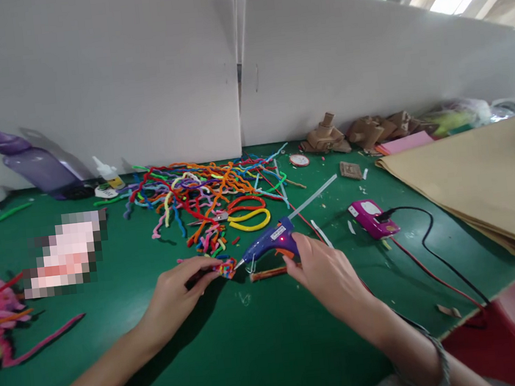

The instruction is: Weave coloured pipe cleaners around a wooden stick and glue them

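Between the thumb and fingers of my left hand (pixel 179 296) is a small multicoloured piece (pixel 227 268), seemingly made of pipe cleaner bits. My right hand (pixel 328 271) grips a blue glue gun (pixel 267 241) with a red light lit on its side. A clear glue stick (pixel 315 195) juts from the gun's back end. The gun's nozzle points left and is at the piece's right edge; whether it touches cannot be made out. Below the gun lies a brown stick (pixel 268 274). Just beyond are scissors (pixel 250 219) with red and yellow handles and cut pipe cleaner bits (pixel 211 239).
Pipe cleaners (pixel 192 184) lie heaped at the back, more (pixel 3 312) at left. A purple bottle (pixel 40 166) and a small glue bottle (pixel 109 173) stand near the white partition. At right are a magenta power socket (pixel 373 217) with cords and brown paper (pixel 472 176).
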The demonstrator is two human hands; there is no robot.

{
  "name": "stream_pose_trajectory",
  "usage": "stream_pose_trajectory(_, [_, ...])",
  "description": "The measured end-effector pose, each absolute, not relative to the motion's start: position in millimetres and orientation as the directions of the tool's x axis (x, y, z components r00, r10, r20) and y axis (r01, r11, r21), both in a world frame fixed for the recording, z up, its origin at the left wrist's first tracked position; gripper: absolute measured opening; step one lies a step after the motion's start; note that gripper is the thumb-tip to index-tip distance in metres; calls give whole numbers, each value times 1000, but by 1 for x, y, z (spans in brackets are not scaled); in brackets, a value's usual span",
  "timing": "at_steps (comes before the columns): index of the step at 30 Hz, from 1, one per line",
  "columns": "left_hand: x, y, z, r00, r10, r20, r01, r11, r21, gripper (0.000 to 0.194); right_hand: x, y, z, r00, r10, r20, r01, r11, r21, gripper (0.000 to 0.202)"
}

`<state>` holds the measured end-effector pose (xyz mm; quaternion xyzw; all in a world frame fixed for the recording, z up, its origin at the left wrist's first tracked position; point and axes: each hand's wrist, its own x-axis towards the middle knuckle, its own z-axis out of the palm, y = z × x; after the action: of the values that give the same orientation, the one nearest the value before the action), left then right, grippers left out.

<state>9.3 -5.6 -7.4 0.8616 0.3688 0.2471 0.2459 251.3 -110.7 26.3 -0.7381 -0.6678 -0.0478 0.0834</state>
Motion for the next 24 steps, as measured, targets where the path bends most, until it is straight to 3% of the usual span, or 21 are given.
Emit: stream_pose_trajectory(24, [11,-7,-6,579,784,223,517,-565,643,22,251,-114,24,39,967,254,999,-46,23,26])
